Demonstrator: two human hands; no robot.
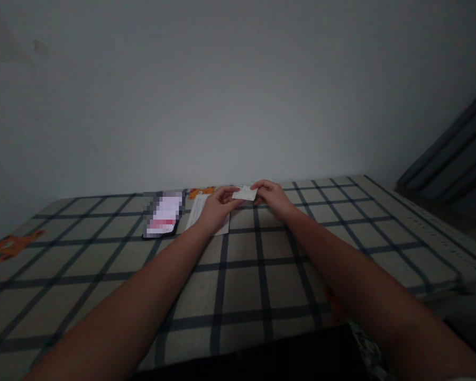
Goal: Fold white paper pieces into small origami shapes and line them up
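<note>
Head view: left hand (218, 207) and right hand (274, 197) meeting near the far edge of the checked bedsheet (262, 264), fingers of both clamped on a small white paper slip (245, 193) held just above the cloth. Under the left hand, a white sheet of paper (198, 210). Just left of that, a dark phone (162, 214) lying flat.

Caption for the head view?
Left hand and right hand hold a small white slip over a checked cloth, beside a paper sheet and phone.
</note>
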